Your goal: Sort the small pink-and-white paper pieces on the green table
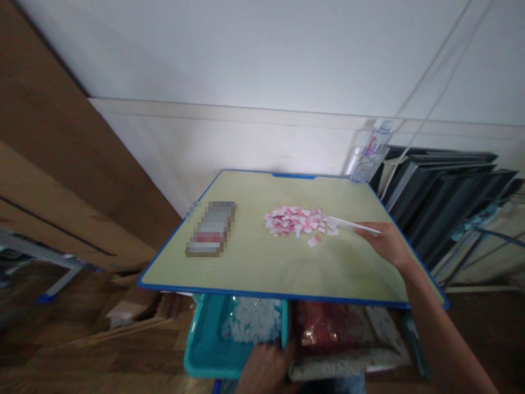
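Note:
A slim white stick-like tool [348, 224] is pinched in my right hand [383, 239], over the right side of the table. Its flatter far end touches the edge of a heap of small pink and white paper-like pieces [295, 220]. One piece [314, 241] lies slightly apart, in front of the heap. Below the table's near edge, my left hand [264, 368] is at the front right corner of a teal plastic basin [200, 339]. Dark blur hides its fingers, so its grip is unclear. Whitish flat pieces [254, 320] lie inside the basin.
A blue-edged folding table [246, 273] stands against the white wall. A pixelated rectangular object [211, 230] lies on its left. At the back right corner stands a clear bottle [371, 156]. Dark folded panels [443, 191] lean at right; a red-and-white bag [328, 334] is below.

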### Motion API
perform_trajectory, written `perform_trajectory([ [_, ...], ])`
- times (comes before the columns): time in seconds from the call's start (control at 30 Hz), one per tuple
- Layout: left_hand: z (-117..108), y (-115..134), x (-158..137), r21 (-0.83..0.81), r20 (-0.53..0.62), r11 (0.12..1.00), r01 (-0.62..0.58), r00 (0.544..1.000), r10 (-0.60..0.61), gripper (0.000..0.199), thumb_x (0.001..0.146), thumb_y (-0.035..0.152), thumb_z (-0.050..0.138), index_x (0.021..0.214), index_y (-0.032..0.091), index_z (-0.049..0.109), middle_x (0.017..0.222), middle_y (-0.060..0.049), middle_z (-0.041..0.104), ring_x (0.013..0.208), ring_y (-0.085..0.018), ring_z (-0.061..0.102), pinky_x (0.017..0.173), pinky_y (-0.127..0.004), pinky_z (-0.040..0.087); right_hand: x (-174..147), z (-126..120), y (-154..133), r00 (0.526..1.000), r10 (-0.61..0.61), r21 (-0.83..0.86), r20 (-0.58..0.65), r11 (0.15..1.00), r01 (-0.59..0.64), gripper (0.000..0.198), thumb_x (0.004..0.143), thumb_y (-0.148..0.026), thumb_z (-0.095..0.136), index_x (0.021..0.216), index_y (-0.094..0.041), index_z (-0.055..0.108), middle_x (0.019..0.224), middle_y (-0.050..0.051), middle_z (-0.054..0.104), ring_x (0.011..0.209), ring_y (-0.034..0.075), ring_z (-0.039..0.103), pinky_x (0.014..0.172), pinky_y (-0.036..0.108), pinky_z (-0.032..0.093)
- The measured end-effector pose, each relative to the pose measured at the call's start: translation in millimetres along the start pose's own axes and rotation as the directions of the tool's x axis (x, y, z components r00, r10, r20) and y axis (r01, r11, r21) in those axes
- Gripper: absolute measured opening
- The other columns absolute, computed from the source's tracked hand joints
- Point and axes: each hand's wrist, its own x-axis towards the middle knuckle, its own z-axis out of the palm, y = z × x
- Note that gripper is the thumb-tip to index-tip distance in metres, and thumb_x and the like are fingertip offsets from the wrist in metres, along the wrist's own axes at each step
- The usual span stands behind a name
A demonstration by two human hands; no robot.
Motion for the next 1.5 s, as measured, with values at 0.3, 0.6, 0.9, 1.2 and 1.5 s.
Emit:
perform_trajectory([
  [0.3, 11, -2, -1, 0.005, -0.028, 1.000, -0.003, 1.000, 0.003, 0.040, 0.078, 0.042, 0.048, 0.112, 0.020, 0.046, 0.090, -0.010, 0.059, 0.079, -0.029, 0.054, 0.065, -0.037, 0.042, -13, -6, 11, 1.000, 0.008, -0.020, 0.000, 1.000, -0.008, 0.031, 0.076, -0.039, 0.050, 0.085, -0.015, 0.068, 0.085, 0.007, 0.069, 0.075, 0.024, 0.063, 0.065, 0.030, 0.049],
  [0.6, 10, -1, -2, 0.011, -0.046, 1.000, -0.002, 0.999, 0.002, 0.034, 0.078, 0.037, 0.049, 0.108, 0.020, 0.048, 0.087, -0.009, 0.060, 0.078, -0.028, 0.054, 0.064, -0.036, 0.041, -42, -17, 20, 0.998, 0.052, -0.016, 0.041, 0.999, -0.052, 0.030, 0.076, -0.039, 0.050, 0.085, -0.016, 0.068, 0.088, 0.007, 0.069, 0.079, 0.025, 0.063, 0.071, 0.033, 0.049],
  [0.9, 9, 0, -3, 0.012, -0.046, 1.000, -0.004, 0.999, 0.004, 0.036, 0.077, 0.037, 0.050, 0.109, 0.020, 0.046, 0.084, -0.008, 0.060, 0.076, -0.026, 0.055, 0.064, -0.034, 0.041, -58, -26, -10, 0.946, 0.029, 0.089, 0.324, 0.994, -0.061, 0.033, 0.078, -0.038, 0.048, 0.094, -0.016, 0.067, 0.094, 0.007, 0.067, 0.087, 0.025, 0.061, 0.076, 0.032, 0.049],
  [1.2, 11, -1, -3, 0.023, -0.058, 1.000, -0.008, 0.998, 0.009, 0.041, 0.078, 0.041, 0.048, 0.113, 0.020, 0.044, 0.084, -0.009, 0.060, 0.076, -0.028, 0.055, 0.062, -0.036, 0.041, -43, -15, -6, 0.998, 0.067, 0.023, -0.004, 0.997, -0.067, 0.030, 0.079, -0.036, 0.046, 0.091, -0.020, 0.068, 0.090, 0.004, 0.068, 0.085, 0.024, 0.062, 0.076, 0.033, 0.049],
  [1.5, 10, 0, -3, 0.009, -0.051, 1.000, -0.013, 0.999, 0.014, 0.038, 0.078, 0.039, 0.048, 0.110, 0.020, 0.046, 0.086, -0.009, 0.060, 0.077, -0.028, 0.055, 0.064, -0.036, 0.042, -40, -31, -5, 0.959, 0.022, 0.025, 0.284, 0.999, -0.030, 0.029, 0.077, -0.036, 0.049, 0.090, -0.018, 0.068, 0.090, 0.004, 0.068, 0.082, 0.024, 0.063, 0.073, 0.031, 0.049],
])
